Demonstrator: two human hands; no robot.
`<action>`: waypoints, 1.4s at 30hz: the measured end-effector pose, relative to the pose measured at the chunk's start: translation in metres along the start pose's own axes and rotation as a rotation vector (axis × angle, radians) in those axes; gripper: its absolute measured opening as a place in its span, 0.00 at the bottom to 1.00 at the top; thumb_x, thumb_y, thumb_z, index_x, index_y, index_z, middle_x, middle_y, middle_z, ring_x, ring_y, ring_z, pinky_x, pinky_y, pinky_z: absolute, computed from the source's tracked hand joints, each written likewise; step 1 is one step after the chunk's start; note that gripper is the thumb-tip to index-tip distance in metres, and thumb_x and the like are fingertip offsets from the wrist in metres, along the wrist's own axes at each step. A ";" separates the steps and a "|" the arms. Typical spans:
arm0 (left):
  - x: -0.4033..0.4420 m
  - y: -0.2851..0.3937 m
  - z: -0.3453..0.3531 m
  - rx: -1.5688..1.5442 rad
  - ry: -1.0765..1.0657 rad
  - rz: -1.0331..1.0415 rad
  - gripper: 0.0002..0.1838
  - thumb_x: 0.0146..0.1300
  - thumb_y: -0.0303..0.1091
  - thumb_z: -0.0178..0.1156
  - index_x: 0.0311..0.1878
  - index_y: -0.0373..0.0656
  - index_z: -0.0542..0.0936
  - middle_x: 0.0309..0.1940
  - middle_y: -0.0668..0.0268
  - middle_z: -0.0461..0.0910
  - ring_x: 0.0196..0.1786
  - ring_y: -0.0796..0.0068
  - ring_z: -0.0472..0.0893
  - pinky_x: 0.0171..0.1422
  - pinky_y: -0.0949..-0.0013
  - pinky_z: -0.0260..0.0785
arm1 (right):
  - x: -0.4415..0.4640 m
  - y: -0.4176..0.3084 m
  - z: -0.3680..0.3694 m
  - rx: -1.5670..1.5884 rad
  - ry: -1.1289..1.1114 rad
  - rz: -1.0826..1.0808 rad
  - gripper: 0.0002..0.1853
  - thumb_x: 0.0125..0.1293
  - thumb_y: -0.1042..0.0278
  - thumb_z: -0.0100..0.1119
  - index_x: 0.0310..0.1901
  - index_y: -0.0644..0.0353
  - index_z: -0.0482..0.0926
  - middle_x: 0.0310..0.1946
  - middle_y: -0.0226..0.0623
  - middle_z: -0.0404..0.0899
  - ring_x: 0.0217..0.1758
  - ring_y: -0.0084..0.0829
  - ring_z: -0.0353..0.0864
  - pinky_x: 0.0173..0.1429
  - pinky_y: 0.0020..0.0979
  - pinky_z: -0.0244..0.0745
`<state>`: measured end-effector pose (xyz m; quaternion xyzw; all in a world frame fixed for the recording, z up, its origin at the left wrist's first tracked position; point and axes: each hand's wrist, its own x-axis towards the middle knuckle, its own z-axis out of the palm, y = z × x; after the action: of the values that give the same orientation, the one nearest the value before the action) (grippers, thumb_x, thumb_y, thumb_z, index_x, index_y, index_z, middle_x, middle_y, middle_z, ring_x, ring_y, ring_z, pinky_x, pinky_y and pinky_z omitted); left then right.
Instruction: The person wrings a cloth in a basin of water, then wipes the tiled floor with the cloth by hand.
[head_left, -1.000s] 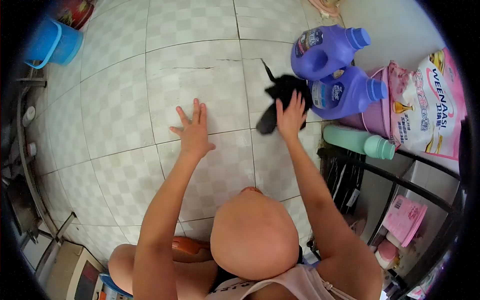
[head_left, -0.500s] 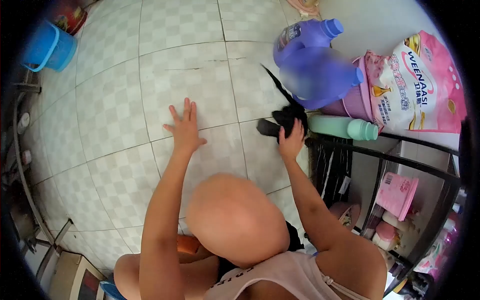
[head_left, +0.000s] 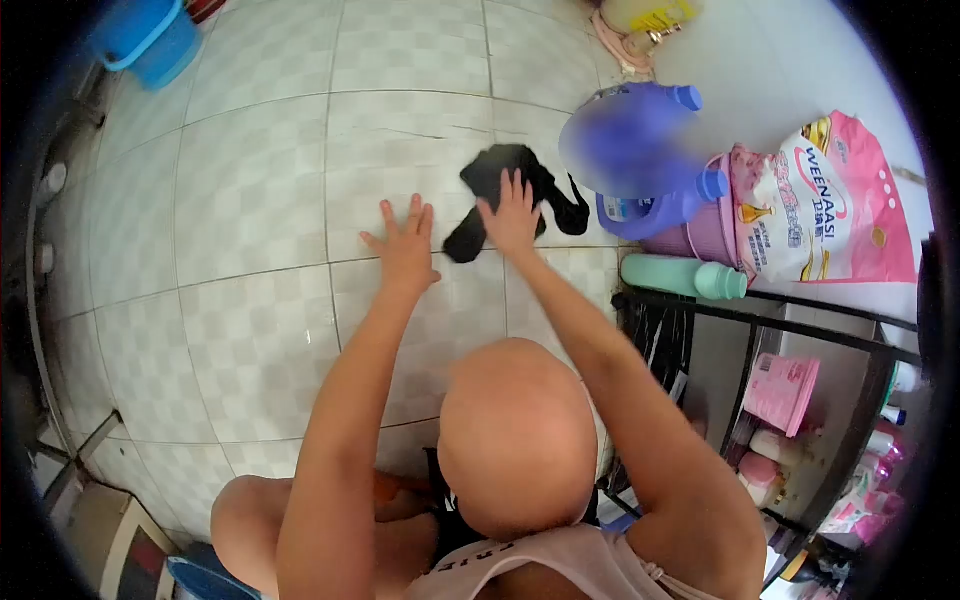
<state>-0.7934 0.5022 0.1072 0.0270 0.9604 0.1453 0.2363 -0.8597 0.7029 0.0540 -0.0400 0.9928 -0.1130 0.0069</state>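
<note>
A crumpled black cloth (head_left: 500,165) lies on the pale tiled floor (head_left: 250,200). My right hand (head_left: 515,217) rests on top of it, fingers stretched out and spread, covering part of the cloth. One strip of the cloth trails off to the right, close to the purple bottles. My left hand (head_left: 405,240) is planted on the tiles just left of the cloth, fingers spread, holding nothing. My bent knee (head_left: 517,440) shows below, between the two forearms.
Purple detergent bottles (head_left: 625,135) stand along the right wall beside a pink WEENAASI bag (head_left: 835,205). A green bottle (head_left: 685,276) lies next to a black rack (head_left: 800,318) holding a pink tub (head_left: 782,392). At the upper left is a blue bucket (head_left: 160,50).
My right hand has moved left across the floor with the black cloth, away from the purple bottles, and the cloth is more spread out. The view has shifted; my left hand remains spread on the tiles.
</note>
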 end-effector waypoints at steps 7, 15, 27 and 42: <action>-0.013 -0.041 0.020 -0.117 0.118 0.041 0.56 0.40 0.41 0.78 0.74 0.57 0.56 0.77 0.69 0.42 0.78 0.52 0.41 0.72 0.29 0.45 | 0.083 0.013 -0.009 0.030 -0.302 0.063 0.54 0.54 0.27 0.56 0.75 0.49 0.46 0.76 0.45 0.42 0.77 0.52 0.44 0.73 0.59 0.48; -0.026 -0.093 0.012 -0.149 0.090 -0.055 0.36 0.57 0.28 0.63 0.69 0.58 0.65 0.76 0.68 0.48 0.77 0.52 0.47 0.72 0.32 0.47 | -0.008 0.034 -0.031 0.044 -0.558 0.153 0.67 0.44 0.22 0.62 0.76 0.50 0.35 0.75 0.58 0.35 0.77 0.60 0.40 0.76 0.49 0.47; 0.010 -0.070 -0.010 -0.022 0.101 0.203 0.46 0.50 0.48 0.71 0.72 0.57 0.61 0.76 0.65 0.47 0.78 0.52 0.43 0.75 0.37 0.42 | 0.007 0.046 -0.037 0.041 -0.188 -0.181 0.47 0.60 0.32 0.53 0.75 0.47 0.49 0.76 0.41 0.43 0.78 0.49 0.40 0.74 0.62 0.33; 0.096 -0.001 -0.061 0.023 0.019 0.013 0.51 0.46 0.46 0.74 0.74 0.62 0.57 0.78 0.63 0.40 0.76 0.36 0.41 0.67 0.26 0.49 | 0.313 0.169 -0.031 0.194 -0.019 0.471 0.49 0.59 0.27 0.50 0.75 0.47 0.49 0.77 0.41 0.41 0.79 0.50 0.38 0.74 0.63 0.37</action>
<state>-0.9064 0.4962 0.1160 0.0346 0.9640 0.1357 0.2260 -1.1856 0.8481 0.0444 0.1920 0.9592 -0.2024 0.0463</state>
